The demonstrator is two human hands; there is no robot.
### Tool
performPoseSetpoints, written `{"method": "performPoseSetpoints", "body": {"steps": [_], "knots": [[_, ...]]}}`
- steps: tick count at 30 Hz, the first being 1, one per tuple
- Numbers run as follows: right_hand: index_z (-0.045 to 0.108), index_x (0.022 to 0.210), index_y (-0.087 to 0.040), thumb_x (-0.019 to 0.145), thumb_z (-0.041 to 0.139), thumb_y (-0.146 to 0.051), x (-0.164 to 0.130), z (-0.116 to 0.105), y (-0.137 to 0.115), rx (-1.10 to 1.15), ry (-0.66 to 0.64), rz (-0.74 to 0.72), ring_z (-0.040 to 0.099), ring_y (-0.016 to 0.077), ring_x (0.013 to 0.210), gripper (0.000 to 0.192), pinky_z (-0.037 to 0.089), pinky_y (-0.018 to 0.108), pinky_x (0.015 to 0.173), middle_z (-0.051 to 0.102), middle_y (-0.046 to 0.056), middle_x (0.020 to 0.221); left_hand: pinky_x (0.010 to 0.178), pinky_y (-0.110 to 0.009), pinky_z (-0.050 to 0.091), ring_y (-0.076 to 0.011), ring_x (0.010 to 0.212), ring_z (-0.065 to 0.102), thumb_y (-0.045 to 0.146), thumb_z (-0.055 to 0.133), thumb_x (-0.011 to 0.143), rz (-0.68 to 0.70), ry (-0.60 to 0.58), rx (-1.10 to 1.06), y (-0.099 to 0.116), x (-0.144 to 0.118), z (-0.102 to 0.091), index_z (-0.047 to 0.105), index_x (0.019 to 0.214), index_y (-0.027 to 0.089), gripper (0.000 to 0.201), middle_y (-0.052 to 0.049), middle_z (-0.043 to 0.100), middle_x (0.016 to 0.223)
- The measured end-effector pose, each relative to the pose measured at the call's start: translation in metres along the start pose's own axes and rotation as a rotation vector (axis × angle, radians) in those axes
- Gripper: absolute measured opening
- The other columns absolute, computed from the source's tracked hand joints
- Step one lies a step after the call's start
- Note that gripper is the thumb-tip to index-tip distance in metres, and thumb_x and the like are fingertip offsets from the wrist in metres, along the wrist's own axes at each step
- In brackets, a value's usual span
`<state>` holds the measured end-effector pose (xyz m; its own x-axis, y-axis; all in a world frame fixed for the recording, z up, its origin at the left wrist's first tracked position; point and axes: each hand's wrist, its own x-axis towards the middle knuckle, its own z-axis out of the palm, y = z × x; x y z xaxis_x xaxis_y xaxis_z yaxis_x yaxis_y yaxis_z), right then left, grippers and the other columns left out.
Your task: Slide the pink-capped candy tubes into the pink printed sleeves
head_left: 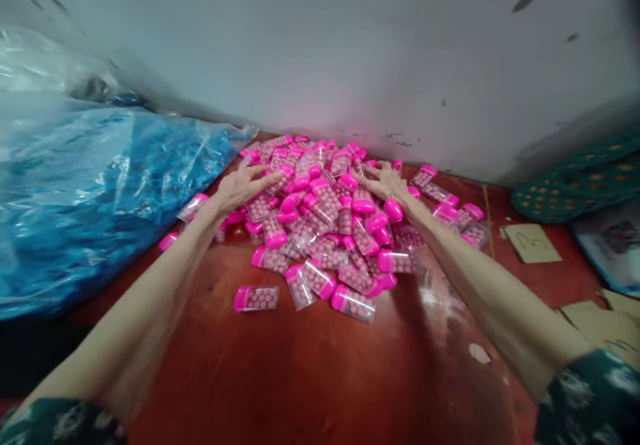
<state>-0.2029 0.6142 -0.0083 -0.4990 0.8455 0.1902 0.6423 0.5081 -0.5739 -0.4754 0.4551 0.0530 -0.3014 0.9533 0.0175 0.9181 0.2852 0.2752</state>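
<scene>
A heap of small clear plastic bottles with pink caps (320, 218), filled with pink round pieces, lies on the red-brown floor (310, 365) against a pale wall. My left hand (245, 186) rests flat on the heap's left side, fingers spread over the bottles. My right hand (383, 182) lies on the heap's right side, fingers spread the same way. Neither hand grips a bottle. One bottle (256, 298) lies apart at the near left of the heap.
A large clear bag of blue items (90, 192) fills the left side. Pieces of cardboard (533, 243) lie on the floor at the right, with patterned green cloth (575, 185) behind them and more cardboard (600, 325) near my right arm.
</scene>
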Motion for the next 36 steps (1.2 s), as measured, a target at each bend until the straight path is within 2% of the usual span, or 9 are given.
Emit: {"method": "performPoseSetpoints", "body": {"steps": [7, 15, 19, 22, 25, 27, 31, 33, 36], "knots": [[0.055, 0.12, -0.022, 0.081, 0.046, -0.056, -0.059, -0.011, -0.028, -0.095, -0.165, -0.011, 0.044, 0.035, 0.111, 0.053, 0.034, 0.055, 0.089, 0.047, 0.013, 0.125, 0.089, -0.038, 0.037, -0.0276, 0.104, 0.055, 0.063, 0.04, 0.077, 0.094, -0.012, 0.006, 0.044, -0.052, 0.016, 0.055, 0.118, 0.02, 0.061, -0.008, 0.058, 0.119], [0.05, 0.125, -0.025, 0.084, 0.044, -0.05, -0.134, -0.012, -0.05, -0.205, -0.187, -0.03, 0.043, 0.0311, 0.111, 0.048, 0.039, 0.048, 0.085, 0.043, 0.011, 0.132, 0.086, -0.041, 0.038, -0.0297, 0.099, 0.055, 0.059, 0.042, 0.077, 0.108, 0.001, 0.001, 0.078, -0.113, 0.02, 0.056, 0.114, 0.021, 0.055, -0.009, 0.058, 0.116], [0.052, 0.122, -0.02, 0.083, 0.048, -0.047, -0.169, -0.028, -0.057, -0.23, -0.186, -0.077, 0.046, 0.0286, 0.109, 0.049, 0.04, 0.043, 0.086, 0.047, 0.013, 0.129, 0.086, -0.043, 0.04, -0.0317, 0.102, 0.053, 0.06, 0.044, 0.076, 0.1, -0.055, 0.011, 0.085, -0.145, 0.025, 0.054, 0.117, 0.019, 0.059, -0.01, 0.055, 0.121], [0.056, 0.118, -0.021, 0.081, 0.05, -0.047, -0.179, -0.063, -0.041, -0.232, -0.16, -0.13, 0.046, 0.0251, 0.111, 0.046, 0.038, 0.038, 0.091, 0.053, 0.01, 0.123, 0.093, -0.039, 0.037, -0.0281, 0.115, 0.046, 0.056, 0.043, 0.079, 0.165, -0.093, -0.085, 0.069, -0.162, 0.019, 0.048, 0.125, 0.021, 0.058, -0.007, 0.048, 0.132], [0.052, 0.12, -0.016, 0.086, 0.037, -0.049, -0.17, -0.103, 0.008, -0.295, 0.053, -0.029, 0.04, 0.0258, 0.118, 0.049, 0.03, 0.04, 0.098, 0.047, 0.015, 0.128, 0.097, -0.034, 0.035, -0.0248, 0.116, 0.047, 0.051, 0.043, 0.08, 0.035, 0.148, -0.098, 0.024, -0.159, 0.001, 0.053, 0.118, 0.018, 0.051, -0.005, 0.053, 0.126], [0.051, 0.119, -0.011, 0.086, 0.028, -0.051, -0.158, -0.116, 0.05, -0.326, 0.162, 0.077, 0.04, 0.0301, 0.118, 0.057, 0.028, 0.046, 0.098, 0.047, 0.021, 0.124, 0.096, -0.041, 0.034, -0.0295, 0.114, 0.047, 0.046, 0.039, 0.084, -0.11, 0.282, -0.027, -0.016, -0.147, -0.009, 0.055, 0.112, 0.014, 0.046, -0.011, 0.055, 0.121], [0.053, 0.109, -0.016, 0.084, 0.024, -0.052, -0.134, -0.097, 0.102, -0.362, 0.213, 0.165, 0.047, 0.034, 0.11, 0.053, 0.034, 0.052, 0.091, 0.055, 0.019, 0.11, 0.084, -0.052, 0.038, -0.038, 0.101, 0.054, 0.046, 0.038, 0.084, -0.276, 0.328, 0.056, -0.078, -0.113, -0.006, 0.054, 0.109, 0.008, 0.048, -0.017, 0.061, 0.1], [0.051, 0.109, -0.017, 0.084, 0.027, -0.05, -0.125, -0.076, 0.103, -0.38, 0.197, 0.128, 0.047, 0.033, 0.11, 0.048, 0.035, 0.05, 0.092, 0.056, 0.017, 0.11, 0.08, -0.052, 0.04, -0.0384, 0.098, 0.055, 0.049, 0.035, 0.084, -0.291, 0.319, 0.059, -0.083, -0.101, 0.009, 0.05, 0.115, 0.008, 0.054, -0.018, 0.06, 0.099], [0.046, 0.117, -0.015, 0.083, 0.031, -0.049, -0.117, -0.052, 0.084, -0.4, 0.134, 0.013, 0.04, 0.0299, 0.12, 0.05, 0.033, 0.044, 0.097, 0.053, 0.017, 0.119, 0.083, -0.048, 0.039, -0.0355, 0.104, 0.051, 0.051, 0.036, 0.084, -0.213, 0.325, 0.035, -0.063, -0.097, 0.032, 0.042, 0.124, 0.012, 0.057, -0.018, 0.054, 0.112]]}}
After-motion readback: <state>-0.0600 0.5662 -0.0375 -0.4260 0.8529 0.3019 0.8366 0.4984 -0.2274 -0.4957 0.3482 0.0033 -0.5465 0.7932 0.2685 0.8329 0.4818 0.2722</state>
